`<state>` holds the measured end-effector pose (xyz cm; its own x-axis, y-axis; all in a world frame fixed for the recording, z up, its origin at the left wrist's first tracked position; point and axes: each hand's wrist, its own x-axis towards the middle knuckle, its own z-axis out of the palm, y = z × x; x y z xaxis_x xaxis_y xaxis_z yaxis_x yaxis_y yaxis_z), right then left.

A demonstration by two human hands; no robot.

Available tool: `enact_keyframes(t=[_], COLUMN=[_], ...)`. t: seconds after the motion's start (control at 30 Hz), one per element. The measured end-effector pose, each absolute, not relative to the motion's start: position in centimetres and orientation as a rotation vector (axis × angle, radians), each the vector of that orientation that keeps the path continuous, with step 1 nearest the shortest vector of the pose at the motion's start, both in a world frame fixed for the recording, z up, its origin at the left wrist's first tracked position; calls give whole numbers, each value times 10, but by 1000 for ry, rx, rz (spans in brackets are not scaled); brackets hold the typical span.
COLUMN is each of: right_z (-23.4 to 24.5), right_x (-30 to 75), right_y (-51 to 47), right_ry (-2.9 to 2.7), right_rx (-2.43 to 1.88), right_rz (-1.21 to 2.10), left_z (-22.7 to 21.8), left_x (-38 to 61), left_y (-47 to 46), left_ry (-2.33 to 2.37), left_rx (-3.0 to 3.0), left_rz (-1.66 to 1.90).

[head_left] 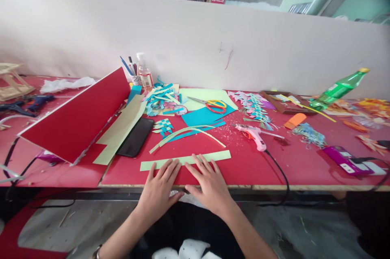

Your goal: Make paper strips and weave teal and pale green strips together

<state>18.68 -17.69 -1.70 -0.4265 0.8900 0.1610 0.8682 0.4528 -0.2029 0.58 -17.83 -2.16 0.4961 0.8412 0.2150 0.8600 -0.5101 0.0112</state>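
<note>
A pale green paper strip (185, 160) lies flat across the front of the red table. My left hand (160, 186) rests with its fingers spread on the strip's near edge, left of its middle. To its right, my right hand (210, 183) also lies flat, fingertips on the strip. Neither hand is wrapped round anything. Just behind the strip are curved thin paper strips (179, 132). Farther back, scissors (217, 106) with yellow and red handles sit on blue paper (198, 117). A small woven blue and green paper piece (164, 126) lies to the left.
A pink glue gun (252, 136) with a black cord lies at right. A black phone (136, 137) and a red board (79, 116) are at left. A green bottle (339, 89) leans at the back right. A purple power strip (347, 160) sits near the front edge.
</note>
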Motion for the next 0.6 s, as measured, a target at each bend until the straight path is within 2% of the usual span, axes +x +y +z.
enact_keyframes(t=[0.43, 0.6], right_z=[-25, -22], right_x=[270, 259], right_y=[-180, -173], right_ry=[-2303, -2217], right_rx=[-1826, -1792], right_rz=[13, -188], left_z=[-31, -30], left_x=[-62, -73], left_y=[-190, -190], left_ry=[-1514, -1455], left_rx=[-2451, -2406], left_rz=[-325, -327])
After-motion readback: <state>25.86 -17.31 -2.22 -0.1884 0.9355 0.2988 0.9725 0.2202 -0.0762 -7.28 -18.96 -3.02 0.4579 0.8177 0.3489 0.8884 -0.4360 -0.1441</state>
